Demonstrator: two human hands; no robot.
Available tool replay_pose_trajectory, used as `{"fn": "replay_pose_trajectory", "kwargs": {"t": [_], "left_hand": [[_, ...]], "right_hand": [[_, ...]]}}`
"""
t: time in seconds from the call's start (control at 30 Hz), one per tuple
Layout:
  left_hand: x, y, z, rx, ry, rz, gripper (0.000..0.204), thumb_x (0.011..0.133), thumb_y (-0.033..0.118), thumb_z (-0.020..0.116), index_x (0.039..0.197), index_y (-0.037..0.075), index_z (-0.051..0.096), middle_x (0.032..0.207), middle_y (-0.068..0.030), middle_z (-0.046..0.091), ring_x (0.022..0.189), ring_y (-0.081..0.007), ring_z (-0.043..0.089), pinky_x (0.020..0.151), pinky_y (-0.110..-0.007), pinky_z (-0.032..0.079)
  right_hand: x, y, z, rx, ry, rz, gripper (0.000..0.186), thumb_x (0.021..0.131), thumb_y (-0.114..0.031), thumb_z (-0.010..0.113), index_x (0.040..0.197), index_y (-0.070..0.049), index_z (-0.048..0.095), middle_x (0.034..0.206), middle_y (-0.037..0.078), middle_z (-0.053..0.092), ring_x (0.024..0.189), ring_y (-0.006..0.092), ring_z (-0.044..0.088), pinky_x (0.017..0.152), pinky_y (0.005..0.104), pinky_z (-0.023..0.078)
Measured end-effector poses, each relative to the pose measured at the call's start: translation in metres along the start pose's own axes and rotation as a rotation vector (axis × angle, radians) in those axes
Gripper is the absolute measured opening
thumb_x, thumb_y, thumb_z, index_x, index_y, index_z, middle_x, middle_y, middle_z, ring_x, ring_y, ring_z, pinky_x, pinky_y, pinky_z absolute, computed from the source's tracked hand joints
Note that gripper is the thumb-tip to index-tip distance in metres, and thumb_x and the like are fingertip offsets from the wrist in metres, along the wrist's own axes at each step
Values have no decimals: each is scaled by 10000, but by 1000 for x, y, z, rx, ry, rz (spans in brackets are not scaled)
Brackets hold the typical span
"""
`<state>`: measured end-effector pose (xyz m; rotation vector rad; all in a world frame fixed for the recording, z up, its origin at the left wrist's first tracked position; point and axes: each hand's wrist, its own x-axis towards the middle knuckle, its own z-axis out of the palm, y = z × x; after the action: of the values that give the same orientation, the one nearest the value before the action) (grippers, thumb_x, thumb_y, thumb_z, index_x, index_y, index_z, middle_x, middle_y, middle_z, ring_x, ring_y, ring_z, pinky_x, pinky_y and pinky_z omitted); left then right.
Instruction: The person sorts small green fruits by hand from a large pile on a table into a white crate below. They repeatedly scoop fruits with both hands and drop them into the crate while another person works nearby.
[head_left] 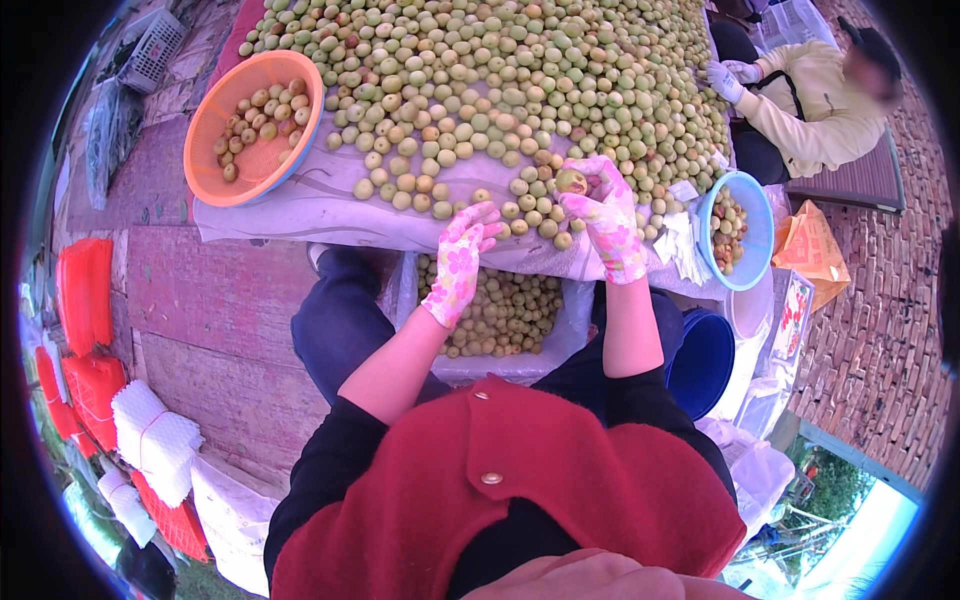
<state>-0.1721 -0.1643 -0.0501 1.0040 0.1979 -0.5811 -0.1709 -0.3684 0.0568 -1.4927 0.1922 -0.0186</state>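
A wide heap of small round green-yellow fruit (500, 90) covers the cloth-topped table (300, 220) in front of me. My right hand (612, 225), in a pink flowered glove, grips one round fruit (571, 181) with a brownish patch, raised just above the heap's near edge. My left hand (463, 255), gloved alike, is held at the table's front edge with its fingers apart and nothing in it. Loose fruit lies right beside its fingertips. Below the hands, between my knees, a lined crate (570, 325) holds many more of the fruits.
An orange basin (200, 150) with browner fruit stands at the left. To the right are a light-blue basin (765, 215) with fruit, crumpled white tissue (680, 245) and a dark-blue bucket (703, 365). Another person (815, 110) in gloves sits at the far right. Red crates (85, 300) lie far left.
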Motion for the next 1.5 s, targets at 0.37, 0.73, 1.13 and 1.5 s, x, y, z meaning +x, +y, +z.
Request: {"fn": "replay_pose_trajectory", "kwargs": {"t": [0.37, 0.73, 1.13, 1.5], "left_hand": [[-1, 0, 0, 3, 2, -3, 357, 981, 79, 431, 1322, 16, 518, 1253, -117, 604, 1022, -137, 622, 832, -245, 499], [-5, 3, 1, -15, -23, 3, 367, 971, 71, 429, 1323, 16, 515, 1253, -115, 604, 1043, -150, 621, 846, -252, 491], [-3, -1, 2, 61, 87, -24, 431, 942, 83, 469, 1371, 40, 473, 1351, -112, 519, 1147, -167, 543, 916, -279, 442], [-6, -7, -3, -31, 192, -68, 557, 939, 39, 488, 1467, 130, 335, 1355, -95, 444, 1078, -140, 486, 912, -290, 407]], "right_hand": [[-15, -7, 9, 288, -64, 20, 395, 797, -224, 686, 1121, -27, 577, 972, 82, 619, 803, 168, 628, 645, 244, 495], [-63, -29, -103, -941, 446, 131, 256, 842, -150, 623, 1059, -16, 623, 873, 115, 668, 759, 200, 653, 699, 328, 510], [-1, -1, -182, -966, 368, -45, 567, 846, -335, 677, 1346, -105, 542, 1401, 147, 502, 1348, 289, 416, 1114, 396, 315], [145, 76, -128, -1354, 319, -352, 491, 845, -412, 657, 1285, -207, 587, 1285, 106, 548, 1236, 324, 461, 1053, 431, 372]]}}
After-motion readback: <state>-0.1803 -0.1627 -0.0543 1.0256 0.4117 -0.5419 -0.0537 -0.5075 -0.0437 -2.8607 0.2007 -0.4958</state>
